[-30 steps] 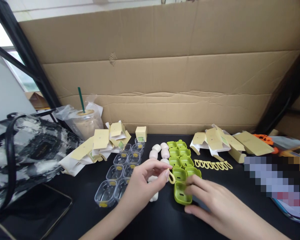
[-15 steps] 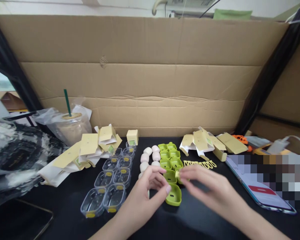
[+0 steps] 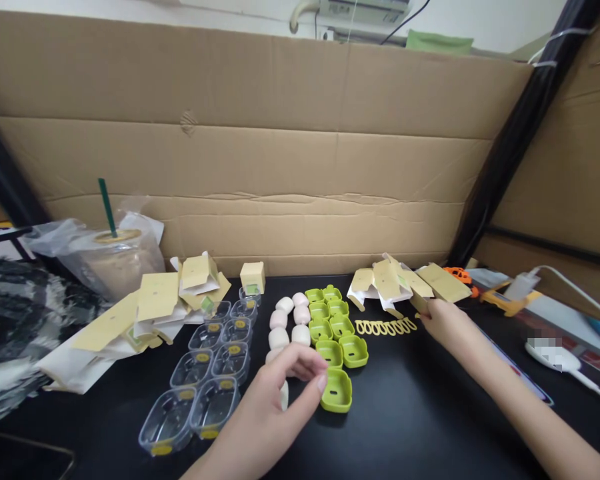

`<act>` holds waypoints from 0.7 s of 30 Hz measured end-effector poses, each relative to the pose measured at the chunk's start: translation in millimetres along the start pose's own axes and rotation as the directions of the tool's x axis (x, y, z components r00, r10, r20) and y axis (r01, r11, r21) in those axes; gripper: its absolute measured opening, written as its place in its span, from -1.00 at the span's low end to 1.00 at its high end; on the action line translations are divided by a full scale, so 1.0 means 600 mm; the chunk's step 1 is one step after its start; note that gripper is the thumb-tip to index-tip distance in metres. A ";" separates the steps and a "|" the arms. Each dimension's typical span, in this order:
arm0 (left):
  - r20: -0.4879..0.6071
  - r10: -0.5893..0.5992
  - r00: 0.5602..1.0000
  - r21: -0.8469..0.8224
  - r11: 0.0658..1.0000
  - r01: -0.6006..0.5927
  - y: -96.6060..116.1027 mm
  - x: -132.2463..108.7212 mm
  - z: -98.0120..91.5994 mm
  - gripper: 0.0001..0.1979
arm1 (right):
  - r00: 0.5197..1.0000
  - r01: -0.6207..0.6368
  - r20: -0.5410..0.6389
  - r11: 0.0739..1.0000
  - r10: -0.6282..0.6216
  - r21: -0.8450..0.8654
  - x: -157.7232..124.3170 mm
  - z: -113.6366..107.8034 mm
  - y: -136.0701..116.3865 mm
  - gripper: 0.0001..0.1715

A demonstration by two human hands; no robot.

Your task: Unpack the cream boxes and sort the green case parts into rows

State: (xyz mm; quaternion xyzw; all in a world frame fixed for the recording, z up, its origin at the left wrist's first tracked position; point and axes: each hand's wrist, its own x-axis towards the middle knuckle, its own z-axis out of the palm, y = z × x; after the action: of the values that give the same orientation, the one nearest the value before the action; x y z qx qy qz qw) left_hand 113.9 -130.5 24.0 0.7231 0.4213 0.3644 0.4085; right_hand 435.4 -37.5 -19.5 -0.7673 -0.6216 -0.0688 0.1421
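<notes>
My left hand [image 3: 287, 407] hovers over the front of the pale rounded pieces [image 3: 279, 337], thumb and fingers curved with a small gap and nothing visible between them. Just right of it stand two rows of green trays [image 3: 337, 391]. At the right, my right hand [image 3: 443, 323] has its fingers closed at the near edge of the folded yellow card boxes [image 3: 417, 285]; what its fingertips hold is hidden. A row of small yellow rings [image 3: 385, 327] lies between the green trays and my right hand.
Clear plastic cups [image 3: 167, 420] stand in two rows at the left, with a small yellow box [image 3: 253, 277] behind. Opened cartons [image 3: 159, 297] and a bagged drink [image 3: 123, 260] sit further left. A phone [image 3: 520, 377] lies partly under my right forearm; a white charger [image 3: 553, 355] is beyond.
My right hand has moved right and away from the green trays to the folded card boxes. A green tray beside it now shows fully. The whole view has shifted slightly.
</notes>
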 end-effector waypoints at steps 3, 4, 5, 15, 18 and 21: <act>0.035 0.028 0.999 0.054 0.998 -0.030 0.003 -0.003 -0.001 -0.90 | 0.992 -0.033 0.121 0.998 0.039 -0.046 -0.002 0.002 -0.011 -0.71; 0.045 0.037 0.998 0.058 0.998 -0.040 0.003 -0.003 0.000 -0.90 | 0.988 -0.037 0.149 0.998 0.045 -0.057 -0.002 0.001 -0.014 -0.71; 0.053 0.043 0.998 0.060 0.997 -0.046 0.003 -0.003 0.000 -0.91 | 0.984 -0.038 0.169 0.997 0.048 -0.064 -0.002 0.000 -0.017 -0.72; 0.060 0.035 0.998 0.045 0.998 -0.038 -0.003 -0.003 0.000 -0.91 | 0.998 0.012 0.066 1.000 -0.012 -0.002 -0.003 -0.031 -0.017 -0.79; 0.036 0.049 0.998 0.017 0.999 -0.050 -0.006 -0.003 0.001 -0.91 | 0.983 0.179 -0.059 0.979 -0.174 0.096 0.001 -0.063 -0.057 -0.77; 0.007 0.062 0.998 -0.008 0.998 -0.062 -0.007 -0.002 0.001 -0.91 | 0.882 0.469 -0.142 0.859 -0.449 0.203 0.018 -0.083 -0.148 -0.76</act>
State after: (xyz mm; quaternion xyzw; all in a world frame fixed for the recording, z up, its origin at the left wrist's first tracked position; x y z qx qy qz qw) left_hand 112.5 -130.6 19.5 0.7355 0.3959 0.3759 0.4012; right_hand 354.8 -25.7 42.9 -0.5712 -0.7832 -0.0621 0.2378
